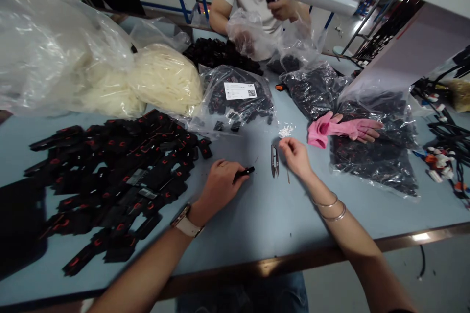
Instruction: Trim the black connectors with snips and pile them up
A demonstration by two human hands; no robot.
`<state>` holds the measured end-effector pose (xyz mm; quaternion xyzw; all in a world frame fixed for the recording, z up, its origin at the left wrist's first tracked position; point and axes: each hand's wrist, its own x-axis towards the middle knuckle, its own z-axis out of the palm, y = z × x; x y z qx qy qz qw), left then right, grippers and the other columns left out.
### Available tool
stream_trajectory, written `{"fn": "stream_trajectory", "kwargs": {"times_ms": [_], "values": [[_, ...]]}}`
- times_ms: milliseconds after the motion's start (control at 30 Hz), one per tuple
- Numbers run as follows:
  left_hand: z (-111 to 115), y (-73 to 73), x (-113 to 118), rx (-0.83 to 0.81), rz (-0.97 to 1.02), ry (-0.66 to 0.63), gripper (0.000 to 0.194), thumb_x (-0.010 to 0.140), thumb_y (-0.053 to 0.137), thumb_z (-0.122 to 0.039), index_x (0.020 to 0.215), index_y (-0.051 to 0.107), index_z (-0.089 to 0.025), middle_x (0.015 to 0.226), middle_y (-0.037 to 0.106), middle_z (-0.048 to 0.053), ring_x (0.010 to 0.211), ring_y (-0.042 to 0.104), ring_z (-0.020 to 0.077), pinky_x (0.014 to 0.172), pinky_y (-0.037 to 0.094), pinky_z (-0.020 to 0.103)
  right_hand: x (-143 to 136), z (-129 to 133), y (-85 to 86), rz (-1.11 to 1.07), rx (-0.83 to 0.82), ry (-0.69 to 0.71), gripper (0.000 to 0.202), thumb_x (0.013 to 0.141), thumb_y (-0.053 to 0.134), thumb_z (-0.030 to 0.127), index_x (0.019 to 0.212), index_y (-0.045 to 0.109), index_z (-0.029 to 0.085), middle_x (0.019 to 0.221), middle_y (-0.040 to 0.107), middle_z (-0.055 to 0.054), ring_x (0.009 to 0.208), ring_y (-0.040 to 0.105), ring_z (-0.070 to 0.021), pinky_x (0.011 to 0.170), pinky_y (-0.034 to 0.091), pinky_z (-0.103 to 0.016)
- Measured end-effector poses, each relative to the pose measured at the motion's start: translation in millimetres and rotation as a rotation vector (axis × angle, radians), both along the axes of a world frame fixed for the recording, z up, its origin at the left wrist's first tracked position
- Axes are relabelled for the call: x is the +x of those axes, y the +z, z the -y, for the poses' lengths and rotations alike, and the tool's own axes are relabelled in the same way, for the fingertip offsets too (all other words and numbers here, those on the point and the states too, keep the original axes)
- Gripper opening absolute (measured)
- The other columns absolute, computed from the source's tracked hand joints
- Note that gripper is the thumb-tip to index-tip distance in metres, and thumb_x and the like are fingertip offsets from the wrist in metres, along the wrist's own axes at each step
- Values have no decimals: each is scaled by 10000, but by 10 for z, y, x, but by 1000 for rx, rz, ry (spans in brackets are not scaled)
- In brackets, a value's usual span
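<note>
Black plastic housing [249,170] over table [253,230], gripped between left hand's [221,183] thumb and fingers; probably light, stiff, best held by long sides. Right hand [296,157] beside tiny white pieces [286,130], fingers curled, cannot tell if pinching one. Snips [272,161] between hands; pink gloves [354,128] beyond right hand.

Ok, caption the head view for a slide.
Left hand holding a small black part, right hand beside a pile of small white pieces, snips lying between the hands.
</note>
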<state>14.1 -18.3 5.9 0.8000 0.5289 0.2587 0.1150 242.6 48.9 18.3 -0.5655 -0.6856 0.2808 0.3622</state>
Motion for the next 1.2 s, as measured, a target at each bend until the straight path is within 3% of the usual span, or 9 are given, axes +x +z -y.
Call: {"fn": "stream_trajectory", "kwargs": {"times_ms": [133, 233, 367, 833, 1200], "values": [[7, 17, 8, -9, -6, 2, 44, 826, 608, -228, 819, 594, -187, 770, 675, 32, 773, 627, 216, 856, 444, 432, -322, 302, 84, -39, -44, 336, 169, 905, 470, 301, 851, 583, 186, 716, 580, -3, 665, 539, -131, 647, 450, -258], [12, 36, 15, -26, -5, 3, 36, 833, 594, -213, 809, 589, -187, 772, 674, 30, 782, 626, 214, 874, 435, 435, -444, 389, 91, 61, 48, 427, 172, 920, 467, 265, 820, 586, 191, 788, 597, -31, 787, 551, -153, 739, 453, -289], [14, 47, 15, -38, -8, -8, 30, 838, 589, -192, 814, 579, -176, 767, 669, 29, 778, 620, 210, 881, 430, 441, -488, 372, 25, 129, 102, 457, 168, 926, 473, 247, 835, 601, 188, 835, 615, -48, 853, 548, -169, 799, 443, -315], [20, 74, 13, -57, -16, -14, 38, 855, 584, -204, 829, 561, -187, 776, 661, 17, 791, 613, 207, 907, 420, 456, -511, 392, -42, 207, 150, 423, 179, 923, 485, 265, 866, 642, 201, 851, 622, -53, 855, 541, -187, 793, 442, -341], [8, 27, 6, -45, 5, -2, 35, 841, 595, -203, 817, 583, -180, 755, 664, 16, 767, 619, 202, 885, 415, 435, -520, 382, -80, 163, 211, 391, 205, 919, 501, 272, 872, 680, 185, 826, 638, -51, 829, 557, -178, 779, 446, -329]]}}
